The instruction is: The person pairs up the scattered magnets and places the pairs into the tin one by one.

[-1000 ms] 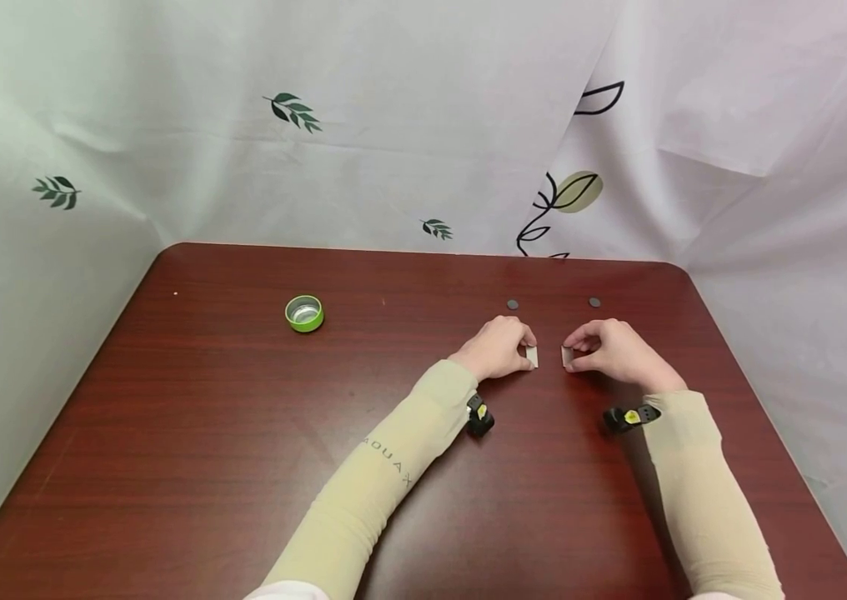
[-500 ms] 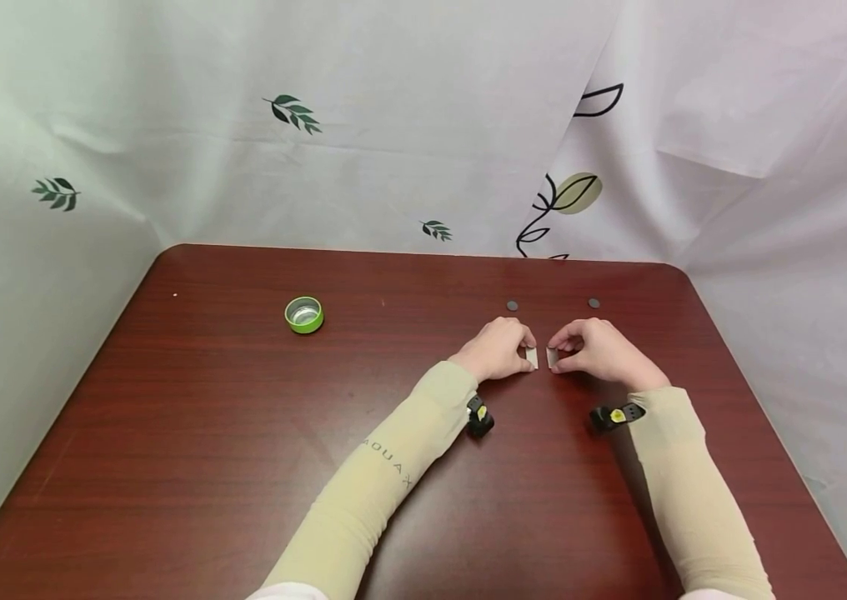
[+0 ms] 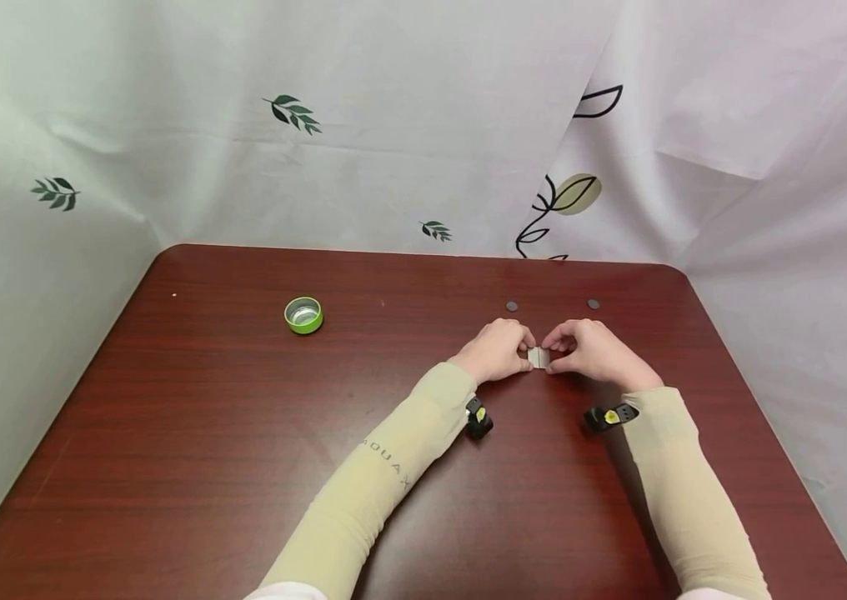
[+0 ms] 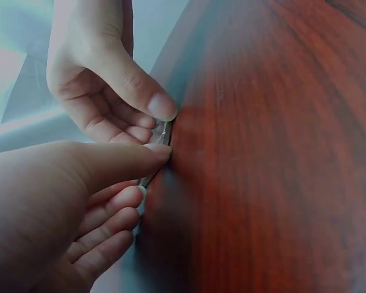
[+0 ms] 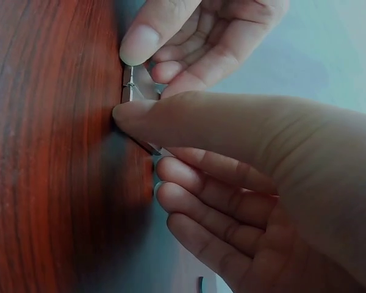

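Note:
My left hand (image 3: 497,350) pinches a small thin pale tile (image 3: 533,359) between thumb and fingers, flat on the table. From the other side my right hand (image 3: 594,353) pinches a matching pale tile (image 3: 545,358) the same way. The two tiles lie edge to edge, with a thin dark seam showing between them. In the right wrist view, a shiny tile (image 5: 145,84) shows between the two thumbs, low on the wood. Fingers cover much of both tiles in the wrist views.
Two small dark discs, a left one (image 3: 512,307) and a right one (image 3: 593,304), lie beyond the hands. A green round tin (image 3: 303,316), open at the top, stands at left on the dark red table (image 3: 243,433). A patterned white curtain (image 3: 363,167) hangs behind.
My right hand has slid left with its tile until it meets the left one, closing the gap between them. My left hand has stayed almost in place.

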`<state>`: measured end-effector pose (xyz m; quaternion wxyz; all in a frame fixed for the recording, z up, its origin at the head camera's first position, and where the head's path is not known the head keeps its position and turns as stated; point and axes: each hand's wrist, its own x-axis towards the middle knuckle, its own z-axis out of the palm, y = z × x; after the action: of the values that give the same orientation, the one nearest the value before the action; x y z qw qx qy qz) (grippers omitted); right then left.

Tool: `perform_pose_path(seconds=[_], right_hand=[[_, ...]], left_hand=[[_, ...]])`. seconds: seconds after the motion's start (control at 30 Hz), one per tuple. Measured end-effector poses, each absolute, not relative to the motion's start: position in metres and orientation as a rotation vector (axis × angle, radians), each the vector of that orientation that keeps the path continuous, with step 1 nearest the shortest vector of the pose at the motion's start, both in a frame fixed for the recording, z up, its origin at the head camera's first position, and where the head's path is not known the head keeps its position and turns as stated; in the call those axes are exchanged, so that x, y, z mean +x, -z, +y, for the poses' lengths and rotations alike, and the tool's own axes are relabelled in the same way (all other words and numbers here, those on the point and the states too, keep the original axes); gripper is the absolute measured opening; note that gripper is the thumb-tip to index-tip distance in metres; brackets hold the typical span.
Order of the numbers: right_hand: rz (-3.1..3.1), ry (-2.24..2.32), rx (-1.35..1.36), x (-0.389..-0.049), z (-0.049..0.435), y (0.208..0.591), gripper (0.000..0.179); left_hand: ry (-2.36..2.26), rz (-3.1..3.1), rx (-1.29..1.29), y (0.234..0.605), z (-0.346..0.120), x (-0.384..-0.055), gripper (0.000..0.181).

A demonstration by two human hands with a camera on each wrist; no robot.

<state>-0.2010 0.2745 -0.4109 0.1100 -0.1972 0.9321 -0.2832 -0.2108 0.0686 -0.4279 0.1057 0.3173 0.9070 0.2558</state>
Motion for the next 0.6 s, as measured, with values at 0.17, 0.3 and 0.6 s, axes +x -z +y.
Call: perform_pose_path(seconds=[0.17,0.3,0.6], right_hand=[[2.74,0.858,-0.58,-0.2,0.273,0.412,0.034],[2.742,0.851,-0.583,-0.2,0.27,0.412,0.035],[2.758,0.813,-0.551,-0.202,0.266,0.412,0.03]], left_hand=[[-0.79,2.691,0.935,0.432,0.066,-0.211,0.037],[-0.823,2.69,0.912,0.43,0.058,-0.21,0.04],[-0.866,2.698,0.87,0.425,0.039,-0.207,0.04]])
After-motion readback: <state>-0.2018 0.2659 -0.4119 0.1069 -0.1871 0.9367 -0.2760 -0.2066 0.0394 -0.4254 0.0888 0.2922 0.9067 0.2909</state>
